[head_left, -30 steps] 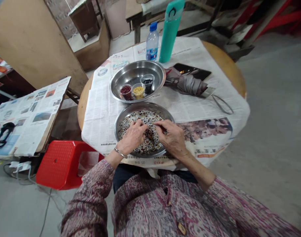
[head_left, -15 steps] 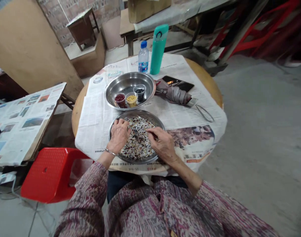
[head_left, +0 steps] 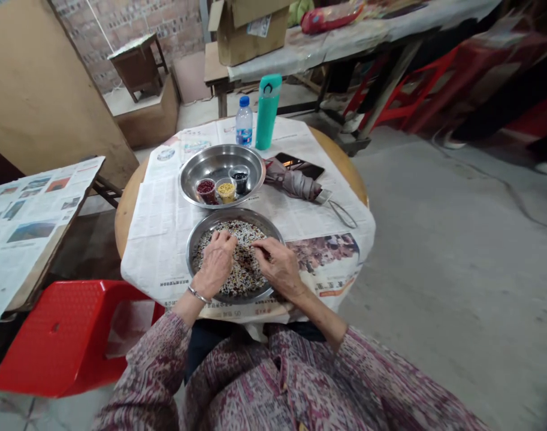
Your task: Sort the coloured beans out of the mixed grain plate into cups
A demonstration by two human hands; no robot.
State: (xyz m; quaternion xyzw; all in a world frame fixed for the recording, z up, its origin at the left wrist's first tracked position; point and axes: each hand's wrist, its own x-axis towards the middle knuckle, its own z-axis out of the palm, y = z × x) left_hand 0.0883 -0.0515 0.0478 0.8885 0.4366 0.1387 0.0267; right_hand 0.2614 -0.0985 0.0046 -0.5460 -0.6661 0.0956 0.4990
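A steel basin (head_left: 191, 254) near the table's front edge holds mixed white, dark and yellow grains (head_left: 242, 280). My left hand (head_left: 218, 263), with a bracelet at its wrist, is over the grains with fingers curled down and drawn together; whatever they pinch is hidden. Opposite it, my right hand (head_left: 278, 263) has thumb and forefinger pinched just above the grains, too small to tell on what. Behind stands a second steel basin (head_left: 219, 157) with three clear cups inside: one of red beans (head_left: 206, 190), one of yellow kernels (head_left: 226, 191), one of black beans (head_left: 240, 179).
Newspaper (head_left: 156, 224) covers the round table. A water bottle (head_left: 244, 123), a green flask (head_left: 268, 114), a folded umbrella (head_left: 295, 181) and a phone (head_left: 300, 166) stand or lie beyond the basins. A red stool (head_left: 57, 335) is at the left.
My left hand has moved from the basin's left rim inward over the grains, closer to my right hand. The right hand stays pinched. The whole view has shifted.
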